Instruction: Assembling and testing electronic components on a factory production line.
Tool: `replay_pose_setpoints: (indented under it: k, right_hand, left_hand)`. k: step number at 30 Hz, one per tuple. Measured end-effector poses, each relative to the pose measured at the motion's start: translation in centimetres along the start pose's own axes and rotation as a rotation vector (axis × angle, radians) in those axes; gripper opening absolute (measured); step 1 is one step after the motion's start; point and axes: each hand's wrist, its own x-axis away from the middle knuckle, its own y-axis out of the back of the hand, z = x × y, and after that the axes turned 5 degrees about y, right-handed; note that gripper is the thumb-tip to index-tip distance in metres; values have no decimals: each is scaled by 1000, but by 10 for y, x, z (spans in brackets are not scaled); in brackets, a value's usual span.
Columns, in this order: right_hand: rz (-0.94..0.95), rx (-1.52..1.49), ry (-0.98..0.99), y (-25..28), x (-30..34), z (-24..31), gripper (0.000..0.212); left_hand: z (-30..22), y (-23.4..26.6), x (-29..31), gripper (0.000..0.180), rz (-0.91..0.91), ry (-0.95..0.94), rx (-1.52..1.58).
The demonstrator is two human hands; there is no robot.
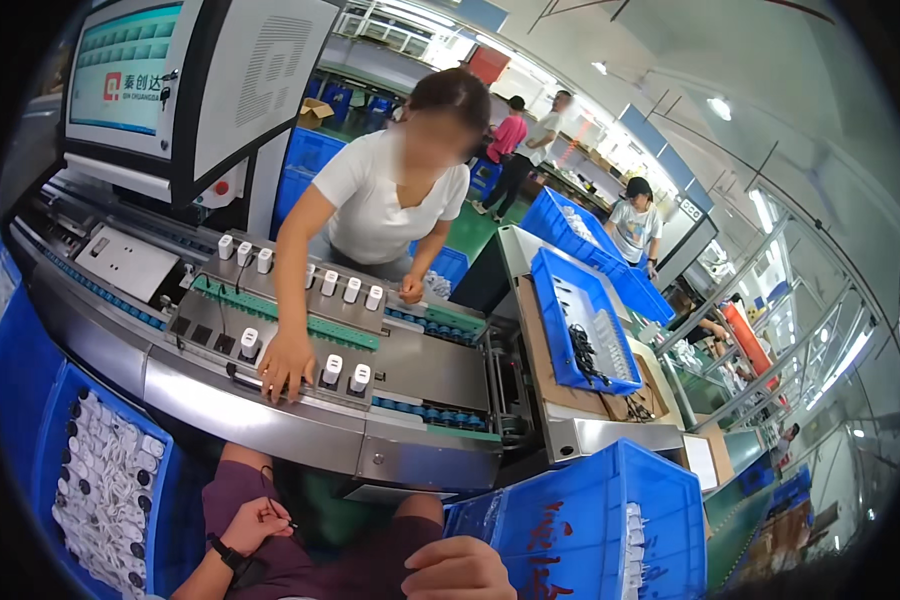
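Note:
My left hand (pixel 253 524), with a black watch at the wrist, is over my lap. Its fingers pinch what looks like the end of a thin dark cable (pixel 291 523). My right hand (pixel 460 570) is at the lower edge, its fingers curled together; whatever they may hold is hidden. Before me runs a metal conveyor bench, where white chargers (pixel 333 369) stand upright in sockets on a dark fixture (pixel 195 332). Across the bench, a person in a white shirt reaches over, one hand (pixel 288 366) laid on the near end of that fixture beside the chargers.
At my left stands a blue bin (pixel 160 500) full of white parts. Another blue bin (pixel 560 520) is at my right. Farther right, a blue tray (pixel 570 345) holds black cables and white pieces. A machine with a screen (pixel 125 70) rises at the back left. Other people work behind.

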Motion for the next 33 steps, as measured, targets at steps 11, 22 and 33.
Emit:
replay_pose_setpoints:
  k: [11,22,33]
  right_hand:
    - [147,-34,-89,-13,-10,1,37]
    - [299,-298,-45,5,14,-24,18]
    - [435,-379,-220,0,25,-38,25]
  left_hand:
    - [5,8,2,15,8,4,17]
    - [-11,1,15,12,-23,-16,13]
    - [-237,33,17,13,-213,-425,-416]
